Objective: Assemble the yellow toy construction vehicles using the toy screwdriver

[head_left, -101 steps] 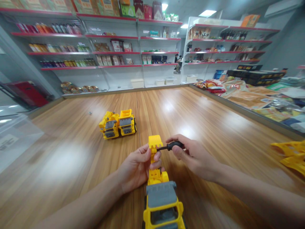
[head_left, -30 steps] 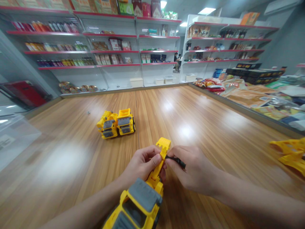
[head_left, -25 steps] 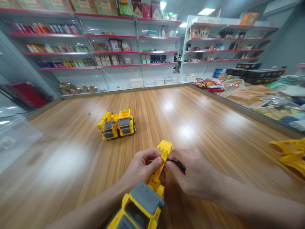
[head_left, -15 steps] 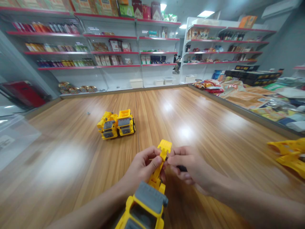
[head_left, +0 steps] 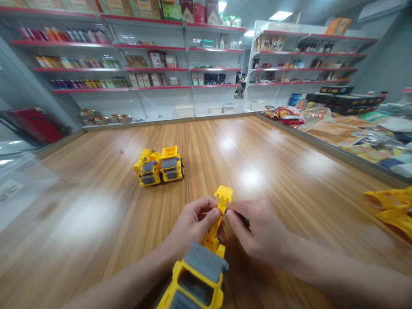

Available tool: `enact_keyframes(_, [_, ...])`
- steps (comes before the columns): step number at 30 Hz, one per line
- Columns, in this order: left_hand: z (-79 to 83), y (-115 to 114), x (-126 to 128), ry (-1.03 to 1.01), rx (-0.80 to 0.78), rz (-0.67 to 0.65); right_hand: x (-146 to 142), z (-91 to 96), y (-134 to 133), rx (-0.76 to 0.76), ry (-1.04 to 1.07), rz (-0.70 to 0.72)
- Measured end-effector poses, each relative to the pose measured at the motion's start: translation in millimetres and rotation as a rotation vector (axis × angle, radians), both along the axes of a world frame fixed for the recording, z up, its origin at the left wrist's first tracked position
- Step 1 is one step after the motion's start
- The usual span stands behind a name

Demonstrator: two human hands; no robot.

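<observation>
A yellow toy excavator (head_left: 201, 274) with a grey roof lies close in front of me, its digging arm pointing away and ending in a yellow bucket (head_left: 223, 193). Pinched between thumb and fingers of my left hand (head_left: 198, 221) is that arm, just below the bucket. My right hand (head_left: 262, 229) is closed around a dark, slim tool (head_left: 242, 219) that looks like a small screwdriver, mostly hidden by the fingers. Its tip end meets the right side of the arm, beside my left fingertips; the exact contact point is hidden.
Two yellow toy trucks (head_left: 160, 165) stand side by side left of centre on the wooden table (head_left: 289, 171). A yellow toy part (head_left: 391, 208) lies at the right edge. A small grey piece (head_left: 120, 151) sits far left, near a clear plastic bin (head_left: 24, 184). Packaged goods (head_left: 334, 128) lie beyond the right rim.
My right hand has rolled over, its back now turned up more and the tool's dark handle tilted differently. The left hand keeps its hold on the arm. The view has shifted slightly.
</observation>
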State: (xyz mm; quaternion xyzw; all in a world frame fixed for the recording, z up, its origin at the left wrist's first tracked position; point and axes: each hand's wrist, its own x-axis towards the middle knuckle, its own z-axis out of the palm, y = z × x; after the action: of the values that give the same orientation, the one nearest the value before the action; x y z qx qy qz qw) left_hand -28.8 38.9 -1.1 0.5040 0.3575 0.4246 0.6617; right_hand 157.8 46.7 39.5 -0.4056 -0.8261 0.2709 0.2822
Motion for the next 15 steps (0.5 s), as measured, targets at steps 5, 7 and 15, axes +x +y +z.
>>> enact_keyframes(5, [1.1,-0.7,1.6,0.004,0.006,-0.021,-1.7,9.1,4.6,-0.820,0.287,-0.033])
enact_keyframes(7, [2.5,-0.7,2.5,-0.013,0.019,-0.017,-0.5,10.1,7.1,-0.853,0.323,-0.013])
enact_keyframes(15, [1.3,0.3,2.4,-0.026,0.016,0.033,1.0,4.1,2.9,-0.229,0.120,-0.049])
